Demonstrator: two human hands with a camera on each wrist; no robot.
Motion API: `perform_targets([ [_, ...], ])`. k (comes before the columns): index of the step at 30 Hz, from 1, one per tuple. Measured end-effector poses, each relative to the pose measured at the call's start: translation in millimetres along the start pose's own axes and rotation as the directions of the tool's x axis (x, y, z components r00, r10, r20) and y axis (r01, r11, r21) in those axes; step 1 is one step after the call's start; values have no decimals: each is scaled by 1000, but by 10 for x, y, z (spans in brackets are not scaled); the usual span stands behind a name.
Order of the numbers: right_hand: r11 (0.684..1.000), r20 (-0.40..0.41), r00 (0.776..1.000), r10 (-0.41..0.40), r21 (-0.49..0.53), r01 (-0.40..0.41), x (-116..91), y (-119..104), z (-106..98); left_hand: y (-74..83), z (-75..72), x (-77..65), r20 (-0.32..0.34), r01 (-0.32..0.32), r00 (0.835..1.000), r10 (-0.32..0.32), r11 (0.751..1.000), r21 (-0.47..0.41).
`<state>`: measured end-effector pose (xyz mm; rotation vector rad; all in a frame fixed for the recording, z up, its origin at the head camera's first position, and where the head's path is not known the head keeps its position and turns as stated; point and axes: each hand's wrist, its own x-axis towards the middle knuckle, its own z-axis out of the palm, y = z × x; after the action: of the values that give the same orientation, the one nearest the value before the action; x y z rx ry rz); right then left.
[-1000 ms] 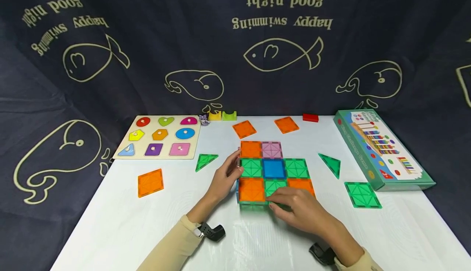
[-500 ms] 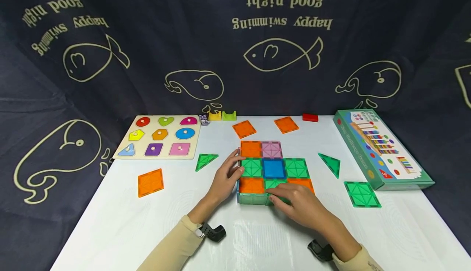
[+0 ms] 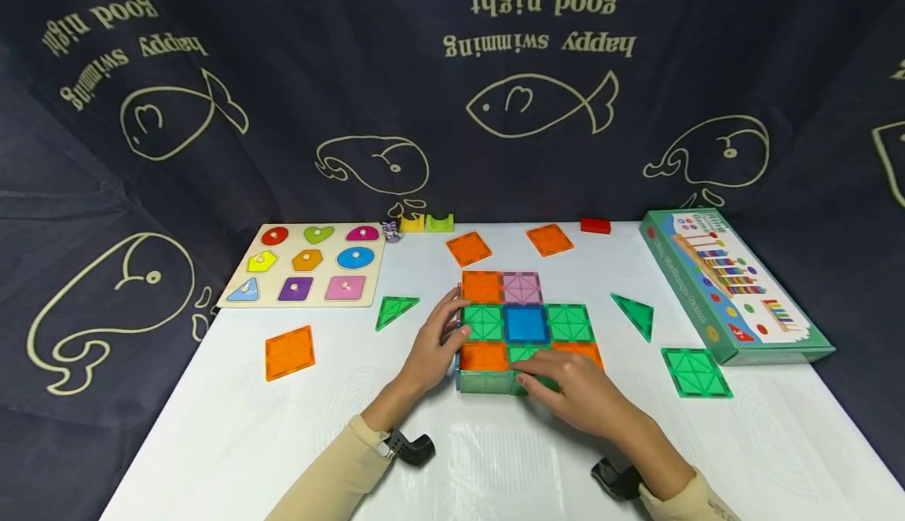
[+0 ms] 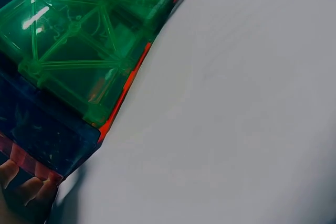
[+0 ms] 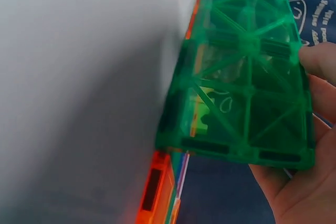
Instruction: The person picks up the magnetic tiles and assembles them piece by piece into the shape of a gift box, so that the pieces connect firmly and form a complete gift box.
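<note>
The right hand [image 3: 574, 389] pinches an upright green magnetic tile [image 5: 254, 111] on its left; the left hand [image 3: 433, 348], loose-fingered, sits farther off.

On the desk [image 3: 212, 442], between a puzzle board [image 3: 329, 270] and a green box [image 3: 735, 285], the left hand [image 3: 430, 348] touches the left side of a coloured tile structure [image 3: 526, 324] while the right hand [image 3: 576, 391] pinches a green tile [image 3: 518, 387] at its near side.

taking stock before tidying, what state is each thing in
Tile build, raised, far-right top square missing
Green front wall, upright
Left hand, touching build's left side
Right hand, fingers on front wall
Loose orange tiles, flat
Green triangles, flat
Loose green square, flat
Puzzle board, pieces seated
Box, closed
</note>
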<state>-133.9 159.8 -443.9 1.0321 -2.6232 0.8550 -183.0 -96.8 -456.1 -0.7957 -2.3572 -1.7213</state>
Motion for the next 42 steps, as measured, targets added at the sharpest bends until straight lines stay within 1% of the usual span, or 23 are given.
perform_targets([
  [5, 998, 3, 999, 54, 29, -54, -8, 1, -58, 26, 6, -5, -4, -15, 1000, 15, 999, 37],
  [9, 998, -9, 1000, 27, 55, -27, -1, 23, -77, 6, 7, 0, 3, -34, 999, 34, 998, 55],
  [11, 998, -10, 1000, 16, 65, -15, 1, 30, -90, -25, 10, 7, 6, -40, 999, 39, 998, 57],
  [12, 997, -8, 1000, 15, 72, -15, 2, 33, -102, -71, 21, 12, 4, -45, 999, 45, 998, 54],
  [15, 994, -13, 998, 56, 91, -55, 7, 49, -169, -227, 52, 25, -5, -50, 999, 50, 997, 55],
  [18, 988, -51, 992, 114, 107, -108, 22, 95, -288, -390, 79, 32, -12, -44, 999, 45, 997, 67],
  [22, 972, -118, 972, 201, 149, -183, 52, 221, -453, -453, 82, 30, -6, -37, 999, 38, 996, 76],
  [26, 941, -139, 943, 303, 203, -272, 74, 395, -518, -454, 77, 26, -3, -44, 999, 44, 996, 72],
  [28, 923, -125, 932, 340, 234, -306, 75, 478, -517, -448, 74, 27, -3, -44, 999, 44, 996, 72],
  [30, 902, -91, 922, 377, 262, -343, 69, 550, -502, -442, 72, 26, -3, -46, 999, 46, 997, 70],
  [33, 856, -20, 900, 436, 318, -408, 55, 642, -463, -439, 72, 23, -1, -45, 999, 45, 997, 65],
  [36, 794, 48, 861, 506, 364, -487, 30, 718, -420, -445, 73, 17, -1, -38, 999, 38, 997, 60],
  [40, 712, 94, 806, 585, 416, -565, -1, 766, -396, -451, 75, 12, -5, -36, 999, 36, 998, 56],
  [41, 687, 101, 792, 602, 441, -578, -5, 771, -396, -452, 75, 10, -7, -39, 999, 39, 998, 56],
  [42, 655, 107, 777, 620, 475, -588, -7, 774, -398, -450, 74, 9, -10, -41, 999, 41, 998, 57],
])
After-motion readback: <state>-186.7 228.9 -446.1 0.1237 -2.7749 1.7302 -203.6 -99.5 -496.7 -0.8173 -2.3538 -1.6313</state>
